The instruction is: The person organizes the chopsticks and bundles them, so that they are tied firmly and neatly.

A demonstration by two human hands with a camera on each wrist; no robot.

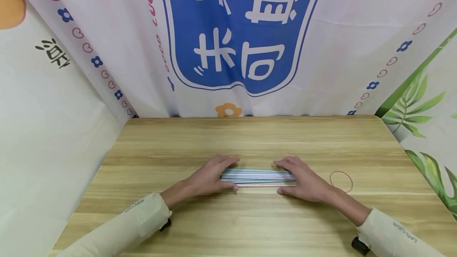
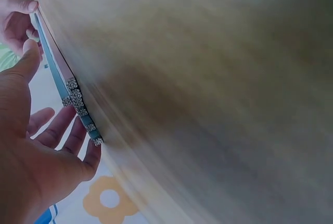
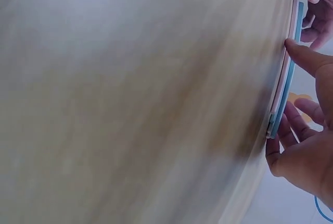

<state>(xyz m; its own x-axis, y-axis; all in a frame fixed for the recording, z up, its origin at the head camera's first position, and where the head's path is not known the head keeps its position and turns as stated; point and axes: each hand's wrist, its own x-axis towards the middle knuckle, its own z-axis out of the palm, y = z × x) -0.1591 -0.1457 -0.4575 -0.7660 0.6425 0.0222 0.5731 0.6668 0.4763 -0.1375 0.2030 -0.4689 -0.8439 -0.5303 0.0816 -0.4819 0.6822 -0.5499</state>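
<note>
Touching one bundle of sticks [image 1: 258, 177] are two hands [image 1: 210, 175] [image 1: 306, 181], one loop [image 1: 340, 171] nearby.

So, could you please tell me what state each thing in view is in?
Sticks: side by side, loosely bunched, some slightly crossed.
Rubber band: lying loose in an open loop.
Left hand: spread around the sticks' left ends.
Right hand: spread around their right ends.
Cloth: hanging, wrinkled.

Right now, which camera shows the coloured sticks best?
The head view: the sticks show from above between the left hand and right hand. The left wrist view shows them at a steep slant, speckled ends nearest; the right wrist view, only a narrow strip near its right edge.
</note>
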